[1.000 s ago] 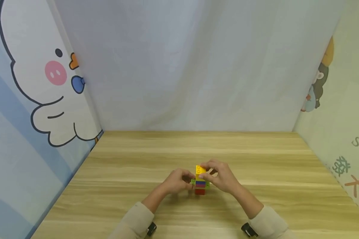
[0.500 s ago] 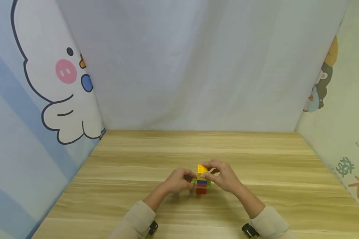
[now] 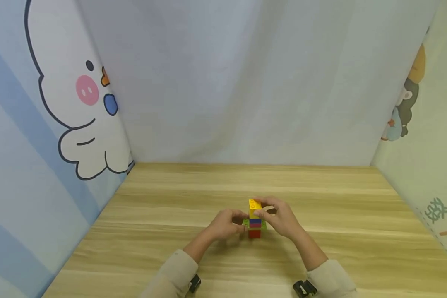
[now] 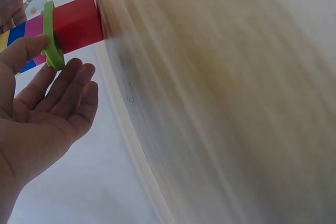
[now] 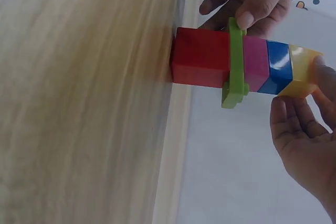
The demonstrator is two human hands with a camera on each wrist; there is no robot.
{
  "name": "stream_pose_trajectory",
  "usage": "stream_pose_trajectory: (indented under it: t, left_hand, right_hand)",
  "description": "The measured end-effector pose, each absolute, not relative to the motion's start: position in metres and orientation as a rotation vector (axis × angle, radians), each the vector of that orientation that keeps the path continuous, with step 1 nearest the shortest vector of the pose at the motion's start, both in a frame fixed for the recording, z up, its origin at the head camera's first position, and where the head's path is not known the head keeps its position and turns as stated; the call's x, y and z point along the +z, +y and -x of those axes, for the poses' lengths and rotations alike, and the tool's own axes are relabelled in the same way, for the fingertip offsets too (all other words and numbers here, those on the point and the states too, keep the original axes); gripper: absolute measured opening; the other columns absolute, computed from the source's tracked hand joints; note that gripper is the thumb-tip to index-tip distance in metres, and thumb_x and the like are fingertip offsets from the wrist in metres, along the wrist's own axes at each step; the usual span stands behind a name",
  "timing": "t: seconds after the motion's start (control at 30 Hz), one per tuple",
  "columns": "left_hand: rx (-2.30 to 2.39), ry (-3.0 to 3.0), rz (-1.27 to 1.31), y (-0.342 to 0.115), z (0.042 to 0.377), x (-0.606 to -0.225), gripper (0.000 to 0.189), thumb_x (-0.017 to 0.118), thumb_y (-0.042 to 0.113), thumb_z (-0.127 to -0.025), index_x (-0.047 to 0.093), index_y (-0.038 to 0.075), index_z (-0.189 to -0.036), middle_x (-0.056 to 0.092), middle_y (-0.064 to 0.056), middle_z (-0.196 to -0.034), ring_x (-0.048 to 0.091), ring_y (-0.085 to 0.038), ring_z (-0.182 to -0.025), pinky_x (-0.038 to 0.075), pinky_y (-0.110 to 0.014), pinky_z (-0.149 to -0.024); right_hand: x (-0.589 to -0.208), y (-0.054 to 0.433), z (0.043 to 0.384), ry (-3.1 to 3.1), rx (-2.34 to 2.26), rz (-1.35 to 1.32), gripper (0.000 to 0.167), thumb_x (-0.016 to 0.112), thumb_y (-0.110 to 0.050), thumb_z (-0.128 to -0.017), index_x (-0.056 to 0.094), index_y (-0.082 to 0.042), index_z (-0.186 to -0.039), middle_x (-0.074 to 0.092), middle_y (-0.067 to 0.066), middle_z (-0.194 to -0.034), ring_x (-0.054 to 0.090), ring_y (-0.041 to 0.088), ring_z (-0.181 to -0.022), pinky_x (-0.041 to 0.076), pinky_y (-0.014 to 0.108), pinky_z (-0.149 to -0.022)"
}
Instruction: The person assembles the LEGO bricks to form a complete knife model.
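A tower of toy building blocks stands upright on the wooden table [image 3: 179,190]. From the bottom it has a red block [image 5: 202,59], a wider flat green plate [image 5: 236,59], then magenta [image 5: 255,61] and blue [image 5: 279,66] blocks, with a yellow block [image 3: 254,210] on top. My left hand [image 3: 225,224] pinches the left end of the green plate, thumb above and fingertips below. Up at the yellow block, my right hand [image 3: 279,215] grips it between thumb and fingers from the right. The red block's base meets the tabletop in both wrist views.
A plain pale cloth [image 3: 223,82] hangs behind the table's far edge. Cartoon-printed panels flank it, with a white figure [image 3: 85,140] on the left panel and an animal [image 3: 406,107] on the right. Dark straps [image 3: 304,288] show at both cuffs.
The head view has swung slightly. The tower and both hands appear a little farther up the table, with the grips on the green plate and yellow block kept.
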State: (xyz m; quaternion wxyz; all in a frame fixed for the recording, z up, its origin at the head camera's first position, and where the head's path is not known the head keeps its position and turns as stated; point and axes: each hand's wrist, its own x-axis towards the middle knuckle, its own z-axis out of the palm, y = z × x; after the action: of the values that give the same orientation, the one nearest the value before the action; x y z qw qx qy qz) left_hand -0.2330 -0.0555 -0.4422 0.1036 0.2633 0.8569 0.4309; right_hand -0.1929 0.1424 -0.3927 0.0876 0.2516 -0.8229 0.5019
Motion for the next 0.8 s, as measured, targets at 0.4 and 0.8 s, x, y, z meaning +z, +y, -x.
stream_pose_trajectory:
  t: [0.4,0.8]
  left_hand:
    - [1.333,2.608,-0.706,-0.047,0.234,-0.444,0.045,0.077,0.023,-0.077,0.063,-0.003,-0.110,0.066,-0.006,-0.094,0.059,-0.015,-0.081,0.050,-0.031,-0.073]
    - [1.290,2.705,-0.685,-0.031,0.233,-0.444,0.044,0.078,0.017,-0.076,0.061,-0.004,-0.111,0.065,-0.010,-0.098,0.061,-0.022,-0.085,0.051,-0.032,-0.073]
  right_hand:
    - [-0.424,0.140,0.222,-2.380,1.545,-0.668,0.037,0.063,-0.001,-0.087,0.055,0.007,-0.122,0.058,0.020,-0.109,0.055,0.033,-0.097,0.052,0.038,-0.076]
    - [-0.431,0.146,0.237,-2.412,1.619,-0.547,0.040,0.066,-0.006,-0.086,0.057,0.001,-0.124,0.056,0.017,-0.119,0.052,0.029,-0.098,0.051,0.035,-0.080]
